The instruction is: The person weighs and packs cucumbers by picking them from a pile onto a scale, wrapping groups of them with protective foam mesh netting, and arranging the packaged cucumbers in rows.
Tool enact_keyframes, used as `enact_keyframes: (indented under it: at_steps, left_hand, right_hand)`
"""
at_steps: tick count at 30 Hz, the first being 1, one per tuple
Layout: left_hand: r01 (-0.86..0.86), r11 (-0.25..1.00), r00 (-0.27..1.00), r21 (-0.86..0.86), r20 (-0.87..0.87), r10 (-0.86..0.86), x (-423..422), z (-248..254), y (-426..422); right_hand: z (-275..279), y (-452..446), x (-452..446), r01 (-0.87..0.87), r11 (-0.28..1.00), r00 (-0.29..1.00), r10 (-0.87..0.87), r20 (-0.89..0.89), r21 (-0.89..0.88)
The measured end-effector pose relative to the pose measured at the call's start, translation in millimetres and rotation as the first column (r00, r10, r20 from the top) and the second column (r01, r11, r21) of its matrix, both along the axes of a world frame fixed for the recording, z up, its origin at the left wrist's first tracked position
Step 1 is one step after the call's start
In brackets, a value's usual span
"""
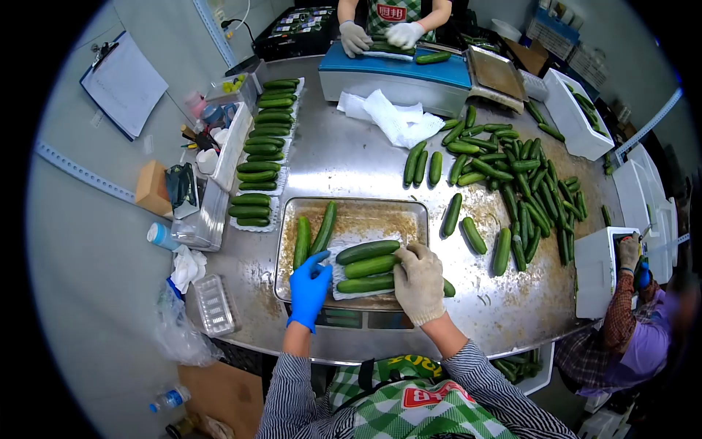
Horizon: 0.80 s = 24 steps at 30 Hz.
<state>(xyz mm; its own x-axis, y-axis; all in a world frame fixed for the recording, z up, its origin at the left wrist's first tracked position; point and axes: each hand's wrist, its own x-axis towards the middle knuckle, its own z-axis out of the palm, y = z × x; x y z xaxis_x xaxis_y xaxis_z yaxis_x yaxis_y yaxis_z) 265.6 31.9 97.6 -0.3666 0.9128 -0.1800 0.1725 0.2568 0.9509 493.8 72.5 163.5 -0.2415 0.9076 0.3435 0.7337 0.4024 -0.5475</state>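
Observation:
Three green cucumbers (369, 265) lie side by side on a white foam tray (365, 294) inside a shallow metal pan (417, 211). My left hand (310, 290), in a blue glove, is at the foam tray's left edge, its thumb and forefinger apart. My right hand (419, 287), in an off-white glove, curls over the right ends of the cucumbers and hides them. Another cucumber (448, 289) pokes out to the right of that hand. Two loose cucumbers (313, 238) rest in the pan's left part.
Packed cucumber trays (262, 167) line the table's left side. A large cucumber pile (523, 183) covers the right. Across the table, a co-worker's gloved hands (380, 36) handle cucumbers at a blue-topped machine (395, 69). Another person (629, 314) works by a white box (596, 274).

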Motion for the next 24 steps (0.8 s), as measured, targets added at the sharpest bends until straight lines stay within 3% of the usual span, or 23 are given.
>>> enact_keyframes:
  at_steps: [1, 2, 3, 5, 6, 11, 15, 17, 18, 20, 21, 23, 24]
  left_hand:
    - [-0.05, 0.997, 0.996, 0.055, -0.075, 0.054, -1, -1, -5]
    - [-0.123, 0.992, 0.975, 0.026, -0.183, 0.126, -3, 2, -9]
    - [-0.112, 0.987, 0.898, 0.112, -0.414, 0.149, -6, 2, -11]
    - [-0.031, 0.96, 0.585, 0.277, -0.774, 0.242, -14, 3, -8]
    - [-0.047, 0.992, 0.622, 0.121, -0.773, 0.124, -18, 3, -5]
    - [0.116, 0.993, 0.56, 0.015, -0.827, -0.053, -33, -21, 14]
    - [0.245, 0.968, 0.507, -0.057, -0.843, -0.178, -38, -10, 28]
    - [0.286, 0.958, 0.549, -0.006, -0.818, -0.169, -46, -11, 31]
    - [0.234, 0.972, 0.679, -0.016, -0.712, -0.176, -49, -5, 29]
    - [0.131, 0.989, 0.914, 0.065, -0.393, -0.096, -55, 5, 19]
    - [0.077, 0.994, 0.976, 0.082, -0.208, -0.058, -55, 9, 11]
    - [0.05, 0.979, 0.962, 0.199, -0.273, 0.007, -36, 27, -18]
    - [0.054, 0.974, 0.95, 0.219, -0.312, 0.017, -20, 36, -35]
  right_hand:
    - [5, -3, -1, -0.027, 0.996, 0.999, 0.024, 0.038, 0.082]
    - [9, -1, -6, -0.173, 0.976, 0.984, 0.167, 0.056, 0.131]
    - [0, -4, -13, -0.252, 0.958, 0.966, 0.241, 0.098, 0.135]
    - [2, -11, -28, -0.407, 0.909, 0.892, 0.374, 0.253, 0.092]
    - [2, -12, -30, -0.425, 0.9, 0.883, 0.388, 0.264, 0.099]
    - [8, -10, -39, -0.634, 0.768, 0.76, 0.599, 0.252, 0.088]
    - [18, -15, -51, -0.535, 0.841, 0.841, 0.539, -0.041, 0.082]
    - [23, -25, -53, -0.429, 0.903, 0.882, 0.416, -0.22, -0.01]
    - [24, -33, -55, -0.371, 0.923, 0.887, 0.321, -0.331, -0.1]
    - [22, -43, -60, -0.32, 0.891, 0.852, 0.123, -0.508, -0.321]
    - [21, -45, -67, -0.356, 0.797, 0.802, -0.007, -0.597, -0.488]
    - [30, -54, -85, -0.323, 0.771, 0.821, -0.061, -0.568, -0.549]
    - [9, -54, -93, -0.383, 0.744, 0.781, -0.055, -0.622, -0.548]
